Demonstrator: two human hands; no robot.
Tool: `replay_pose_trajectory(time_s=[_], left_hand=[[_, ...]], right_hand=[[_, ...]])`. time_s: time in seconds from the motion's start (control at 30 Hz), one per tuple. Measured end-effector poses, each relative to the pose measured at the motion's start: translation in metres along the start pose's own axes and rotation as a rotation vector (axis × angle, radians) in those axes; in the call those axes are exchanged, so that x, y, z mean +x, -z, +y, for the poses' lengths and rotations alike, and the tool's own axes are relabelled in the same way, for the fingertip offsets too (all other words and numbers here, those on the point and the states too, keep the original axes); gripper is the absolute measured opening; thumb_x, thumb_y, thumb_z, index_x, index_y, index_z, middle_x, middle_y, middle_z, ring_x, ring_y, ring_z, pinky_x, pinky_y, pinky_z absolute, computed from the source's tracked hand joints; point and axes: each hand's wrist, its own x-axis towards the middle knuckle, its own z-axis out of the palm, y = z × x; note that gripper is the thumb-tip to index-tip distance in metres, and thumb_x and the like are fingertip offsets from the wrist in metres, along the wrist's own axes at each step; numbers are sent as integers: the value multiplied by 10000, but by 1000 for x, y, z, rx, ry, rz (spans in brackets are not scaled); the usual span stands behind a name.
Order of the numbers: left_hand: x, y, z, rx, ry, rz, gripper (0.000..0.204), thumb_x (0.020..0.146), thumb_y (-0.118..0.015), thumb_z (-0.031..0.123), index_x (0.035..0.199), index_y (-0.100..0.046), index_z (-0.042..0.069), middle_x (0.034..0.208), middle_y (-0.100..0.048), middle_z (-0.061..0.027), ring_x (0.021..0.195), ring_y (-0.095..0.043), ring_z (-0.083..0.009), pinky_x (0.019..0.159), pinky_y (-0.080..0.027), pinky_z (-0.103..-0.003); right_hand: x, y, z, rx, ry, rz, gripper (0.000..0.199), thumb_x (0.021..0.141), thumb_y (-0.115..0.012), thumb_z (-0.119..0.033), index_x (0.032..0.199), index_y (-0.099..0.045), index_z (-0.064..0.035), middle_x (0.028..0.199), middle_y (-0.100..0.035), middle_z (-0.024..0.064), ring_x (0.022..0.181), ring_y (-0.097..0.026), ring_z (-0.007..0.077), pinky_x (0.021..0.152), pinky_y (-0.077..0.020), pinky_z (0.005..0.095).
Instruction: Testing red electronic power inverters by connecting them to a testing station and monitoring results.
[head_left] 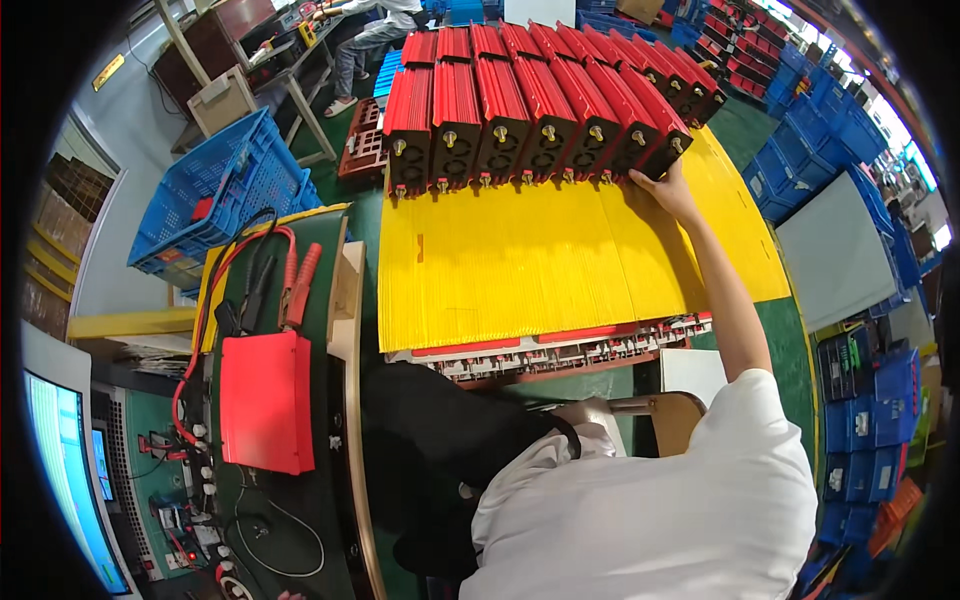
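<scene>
Two rows of red finned box units (520, 110) with black end faces and brass studs lie on a yellow corrugated sheet (520, 270). My right arm reaches out over the sheet. My right hand (668, 190) grips the near end of the rightmost unit (660, 130) in the front row. My left hand is not in view; my white shirt and dark trousers fill the lower middle.
A round green bench (290, 500) at left carries a flat red box (262, 400), red and black clamp leads (290, 285) and loose wires. A blue crate (215, 195) and a monitor (65, 470) stand further left. Blue crates (850, 130) and a grey board (835, 250) line the right. Another person (375, 35) sits far back.
</scene>
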Motion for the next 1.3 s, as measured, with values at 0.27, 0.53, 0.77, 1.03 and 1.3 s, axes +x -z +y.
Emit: replay_pose_trajectory(time_s=[0.27, 0.53, 0.77, 1.03, 1.3], left_hand=[[4, -10, -28, -53, 95, -65, 500, 1152, -574, 316, 824, -741, -23, 684, -682, -78, 578, -586, -188, 564, -487, -358], [8, 20, -80, -83, 206, -133, 407, 1149, -580, 289, 1141, -786, -62, 897, -767, -100, 702, -639, -131, 627, -535, -287], [-24, 41, 1, -446, 362, -237, 446, 1150, -545, 227, 859, -746, -44, 735, -707, -79, 681, -653, -137, 685, -522, -289], [-116, 142, 31, -130, 403, -750, 170, 1028, -721, 168, 1121, -766, 33, 968, -777, -132, 849, -765, -261, 792, -587, -363], [-234, 257, 8, 693, 834, -560, 285, 1027, -626, 393, 1113, -746, 148, 1026, -780, -160, 964, -742, -414, 828, -587, -557]], right_hand=[[7, 20, 1, 23, -110, -61, 943, 774, -1001, -304, 1508, -459, -65, 1295, -664, 77, 1139, -663, 187, 973, -546, 338], [-8, 40, -118, -764, 175, -496, 600, 916, -768, -555, 997, -711, 37, 982, -743, 274, 949, -704, 467, 807, -546, 508], [-156, -82, -379, -301, 902, -963, 435, 925, -821, -204, 1290, -697, -2, 1116, -726, 181, 1020, -693, 368, 944, -540, 454], [-334, -182, -537, 643, 1660, -1451, 235, 811, -890, -189, 786, -683, -79, 716, -616, 45, 670, -618, 275, 635, -468, 402], [-474, -122, -612, 1591, 1918, -1406, 348, 748, -837, -70, 625, -511, -73, 556, -400, 5, 451, -384, 197, 469, -260, 330]])
